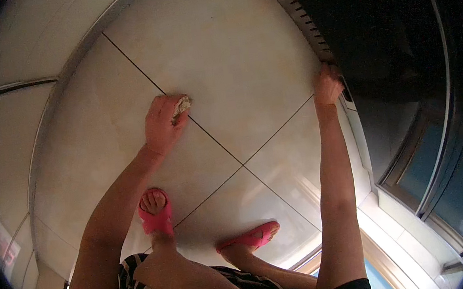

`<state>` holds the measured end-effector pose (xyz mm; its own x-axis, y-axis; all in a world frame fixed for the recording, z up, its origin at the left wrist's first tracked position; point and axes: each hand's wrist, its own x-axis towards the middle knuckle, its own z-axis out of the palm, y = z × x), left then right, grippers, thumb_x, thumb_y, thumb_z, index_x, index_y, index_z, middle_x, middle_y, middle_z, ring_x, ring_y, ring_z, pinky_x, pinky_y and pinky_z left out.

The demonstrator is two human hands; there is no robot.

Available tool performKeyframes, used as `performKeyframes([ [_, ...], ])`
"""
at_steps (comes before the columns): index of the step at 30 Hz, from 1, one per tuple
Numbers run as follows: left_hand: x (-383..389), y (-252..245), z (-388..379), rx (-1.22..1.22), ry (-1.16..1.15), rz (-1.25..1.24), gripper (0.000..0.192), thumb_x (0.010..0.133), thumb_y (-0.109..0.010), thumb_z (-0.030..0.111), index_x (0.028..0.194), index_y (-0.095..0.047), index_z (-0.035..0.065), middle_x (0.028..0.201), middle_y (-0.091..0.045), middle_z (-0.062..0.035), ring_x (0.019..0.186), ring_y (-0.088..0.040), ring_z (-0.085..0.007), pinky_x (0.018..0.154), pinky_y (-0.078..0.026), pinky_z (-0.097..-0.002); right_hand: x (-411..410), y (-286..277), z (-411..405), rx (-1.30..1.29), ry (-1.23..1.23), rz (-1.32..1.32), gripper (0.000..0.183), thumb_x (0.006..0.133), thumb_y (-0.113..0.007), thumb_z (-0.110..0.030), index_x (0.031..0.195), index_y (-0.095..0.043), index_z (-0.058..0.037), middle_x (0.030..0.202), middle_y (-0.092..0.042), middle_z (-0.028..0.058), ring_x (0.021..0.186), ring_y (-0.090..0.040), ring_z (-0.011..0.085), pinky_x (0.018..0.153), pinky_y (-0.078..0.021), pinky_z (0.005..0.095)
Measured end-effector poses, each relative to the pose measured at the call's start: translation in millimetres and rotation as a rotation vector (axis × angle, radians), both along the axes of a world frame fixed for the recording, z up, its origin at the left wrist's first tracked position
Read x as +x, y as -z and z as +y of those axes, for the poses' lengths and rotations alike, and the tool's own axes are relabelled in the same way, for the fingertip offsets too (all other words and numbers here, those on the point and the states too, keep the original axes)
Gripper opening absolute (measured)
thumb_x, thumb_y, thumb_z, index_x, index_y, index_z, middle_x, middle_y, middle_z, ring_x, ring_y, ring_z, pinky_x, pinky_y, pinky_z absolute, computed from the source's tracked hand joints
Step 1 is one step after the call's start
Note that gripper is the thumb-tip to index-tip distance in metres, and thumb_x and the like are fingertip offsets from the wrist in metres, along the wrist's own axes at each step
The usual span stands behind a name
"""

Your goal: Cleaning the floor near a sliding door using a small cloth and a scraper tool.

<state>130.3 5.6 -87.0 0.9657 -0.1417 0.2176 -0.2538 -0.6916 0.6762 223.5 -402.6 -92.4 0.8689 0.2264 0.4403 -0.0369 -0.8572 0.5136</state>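
Note:
My left hand point(164, 122) is closed around a crumpled light cloth or wad of paper point(182, 107), whose bunched end shows between thumb and fingers. It is over the pale floor tiles point(226, 59), near a dark joint line. At the right, my right hand point(328, 84) reaches down to the foot of a glossy black panel point(379, 55). Its fingers are at the lower edge, close to the end of a slotted vent strip point(305, 18). The fingertips are in shadow and partly hidden, so I cannot tell whether they grip anything.
My feet, in pink sandals point(157, 215), are on the tiles below my hands. Pale cabinet fronts point(12, 139) curve along the left side. A window-like frame reflects in the black panel, and bright light falls at the lower right.

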Motion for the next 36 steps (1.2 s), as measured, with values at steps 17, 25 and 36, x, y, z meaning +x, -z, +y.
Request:
performKeyframes([
  [17, 0, -1, 0, -0.024, -0.028, 0.04, 0.027, 0.069, -0.065, 0.009, 0.094, -0.055, 0.009, 0.083, -0.055, -0.0083, 0.079, -0.053, -0.0266, 0.066, -0.047, -0.0361, 2, -3, -7, 0.096, -0.096, 0.075, 0.005, 0.077, -0.059, -0.016, 0.073, -0.059, -0.013, 0.069, -0.059, 0.0061, 0.05, -0.059, 0.0218, 0.041, -0.048, 0.035],
  [25, 2, 2, -1, -0.016, 0.006, 0.008, 0.029, 0.068, -0.066, 0.008, 0.095, -0.055, 0.0097, 0.085, -0.054, -0.008, 0.078, -0.053, -0.0263, 0.064, -0.047, -0.0346, 1, 0, 3, 0.016, 0.09, 0.046, 0.008, 0.077, -0.059, -0.015, 0.069, -0.058, -0.0143, 0.069, -0.059, 0.0058, 0.053, -0.06, 0.022, 0.042, -0.0485, 0.0341],
  [36, 2, 4, 1, -0.002, -0.007, -0.014, 0.033, 0.065, -0.066, 0.005, 0.096, -0.055, 0.0088, 0.082, -0.054, -0.0079, 0.078, -0.053, -0.0262, 0.064, -0.047, -0.0341, 7, -2, 11, 0.058, 0.035, 0.08, 0.01, 0.079, -0.059, -0.016, 0.07, -0.06, -0.0101, 0.071, -0.06, 0.0096, 0.049, -0.06, 0.025, 0.038, -0.0477, 0.0353],
])
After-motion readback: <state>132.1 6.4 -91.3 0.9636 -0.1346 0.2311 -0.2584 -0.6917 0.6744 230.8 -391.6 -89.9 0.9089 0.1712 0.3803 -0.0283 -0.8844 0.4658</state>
